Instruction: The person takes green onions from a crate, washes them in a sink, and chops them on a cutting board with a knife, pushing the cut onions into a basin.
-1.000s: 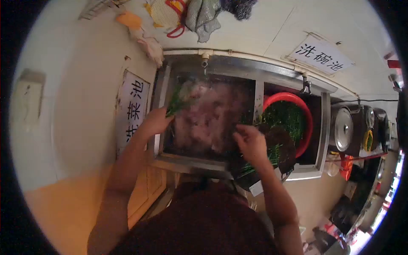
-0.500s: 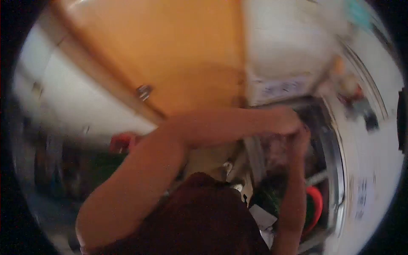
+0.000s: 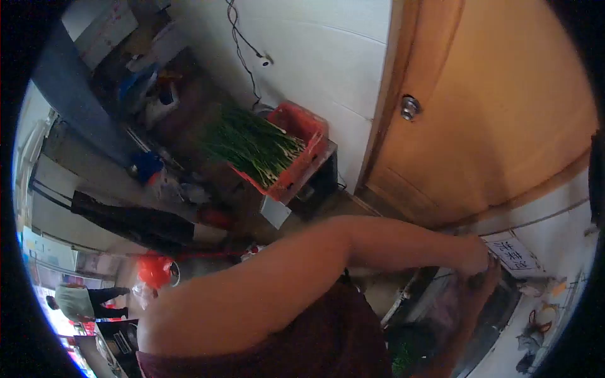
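Observation:
My left arm stretches across the view, and my left hand (image 3: 472, 255) is curled at the right side, above a dark sink (image 3: 507, 309). My right hand (image 3: 484, 285) comes up from below and meets it; the two hands touch. The left fingers are bent closed, and what lies between them, if anything, is too dim to make out. Shadow and the left hand hide the right fingers. Under the hands a pale reddish patch shows in the sink, too blurred to name. Chopped-looking greens (image 3: 400, 359) sit in a dark container near my body.
A red crate (image 3: 301, 120) of long green stalks (image 3: 252, 145) stands by the wall. Beyond it is a wooden door (image 3: 491, 120) with a round knob (image 3: 410, 107). A paper sign (image 3: 513, 252) hangs above the sink. Far left, a person (image 3: 79, 302) stands near a red bag (image 3: 153, 269).
My view has swung left, bringing the crate of stalks, the room behind and a distant person into sight. My hands stay together over the sink.

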### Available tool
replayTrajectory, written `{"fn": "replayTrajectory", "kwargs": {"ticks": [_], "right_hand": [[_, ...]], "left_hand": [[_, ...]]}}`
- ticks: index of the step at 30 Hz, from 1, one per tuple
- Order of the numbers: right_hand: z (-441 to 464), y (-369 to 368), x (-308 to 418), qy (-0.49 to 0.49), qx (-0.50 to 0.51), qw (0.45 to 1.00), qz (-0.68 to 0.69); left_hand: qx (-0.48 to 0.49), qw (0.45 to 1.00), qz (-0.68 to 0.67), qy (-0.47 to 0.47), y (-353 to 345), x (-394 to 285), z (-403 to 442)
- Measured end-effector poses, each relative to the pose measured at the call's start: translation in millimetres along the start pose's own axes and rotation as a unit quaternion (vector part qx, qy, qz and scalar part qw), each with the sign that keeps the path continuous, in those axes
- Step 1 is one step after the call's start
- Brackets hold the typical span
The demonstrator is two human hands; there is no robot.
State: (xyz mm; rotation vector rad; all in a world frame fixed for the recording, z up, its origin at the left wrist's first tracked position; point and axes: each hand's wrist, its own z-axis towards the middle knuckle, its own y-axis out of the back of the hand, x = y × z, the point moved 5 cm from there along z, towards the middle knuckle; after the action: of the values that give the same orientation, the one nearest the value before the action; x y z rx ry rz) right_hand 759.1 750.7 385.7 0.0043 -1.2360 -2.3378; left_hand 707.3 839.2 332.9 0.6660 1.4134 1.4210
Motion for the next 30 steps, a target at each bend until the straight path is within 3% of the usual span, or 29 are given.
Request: {"fn": "replayTrajectory", "kwargs": {"ticks": [2, 3, 4, 5, 6, 8, 9, 11, 12, 14, 15, 16, 17, 18, 20, 23, 25, 30], "right_hand": [[4.2, -11.1, 24.3, 0.035, -0.023, 0.998, -0.041], [4.1, -30.2, 15.8, -0.123, 0.122, 0.984, -0.034], [-6.2, -47.6, 11.6, -0.277, 0.260, 0.925, -0.028], [-5.0, -58.5, 12.2, -0.277, 0.258, 0.925, -0.030], [-1.5, -72.9, 9.4, -0.229, 0.238, 0.940, 0.089], [-12.4, -99.4, -15.0, -0.175, 0.217, 0.939, 0.203], [-29.1, -99.2, -35.3, -0.075, 0.122, 0.989, -0.039], [-46.5, -85.0, -65.7, 0.029, 0.015, 0.961, -0.274], [-50.8, -65.3, -102.4, -0.149, -0.016, 0.972, -0.182], [-61.4, -59.3, -120.7, -0.327, -0.049, 0.940, -0.082], [-69.0, -67.7, -128.4, -0.390, -0.076, 0.917, -0.041], [-76.0, -86.3, -135.4, -0.427, -0.095, 0.899, -0.001], [-84.5, -109.6, -142.4, -0.457, -0.115, 0.881, 0.040], [-88.9, -134.1, -145.0, -0.475, -0.122, 0.869, 0.067], [-96.3, -175.3, -137.4, -0.501, -0.137, 0.847, 0.112], [-114.8, -226.5, -102.9, -0.524, -0.122, 0.832, 0.137], [-121.2, -246.3, -67.3, -0.522, -0.110, 0.833, 0.148], [-139.7, -257.2, 36.5, -0.469, -0.032, 0.878, 0.093]], "left_hand": [[0.001, 0.998, 0.020, -0.054, 18.0, 4.3, -34.9], [-0.005, 0.998, 0.021, -0.054, 32.5, 8.9, -51.7], [-0.003, 1.000, -0.025, -0.005, 50.2, 16.5, -71.2], [0.002, 0.997, -0.069, 0.043, 64.8, 27.7, -92.4], [0.001, 0.997, -0.067, 0.041, 76.6, 36.2, -113.1], [-0.020, 0.979, -0.191, 0.072, 100.9, 56.5, -157.2], [-0.092, 0.953, -0.262, 0.120, 127.2, 63.0, -193.7], [-0.150, 0.936, -0.272, 0.165, 148.8, 90.6, -255.2], [-0.138, 0.953, -0.214, 0.162, 130.1, 118.0, -280.1], [-0.205, 0.939, -0.163, 0.222, 79.9, 194.7, -348.3], [-0.185, 0.940, -0.103, 0.267, 88.0, 214.6, -391.8], [-0.205, 0.892, -0.117, 0.387, 73.8, 245.7, -429.5], [-0.094, 0.910, -0.066, 0.399, 76.8, 269.1, -458.8], [-0.002, 0.876, -0.043, 0.481, 102.5, 267.6, -480.9], [-0.038, 0.877, 0.088, 0.471, 76.4, 322.6, -550.9], [-0.009, 0.866, 0.095, 0.490, 79.3, 348.4, -597.6], [0.101, 0.769, 0.084, 0.626, 89.2, 355.1, -612.2], [0.116, 0.793, 0.227, 0.553, 38.6, 409.1, -650.2]]}}
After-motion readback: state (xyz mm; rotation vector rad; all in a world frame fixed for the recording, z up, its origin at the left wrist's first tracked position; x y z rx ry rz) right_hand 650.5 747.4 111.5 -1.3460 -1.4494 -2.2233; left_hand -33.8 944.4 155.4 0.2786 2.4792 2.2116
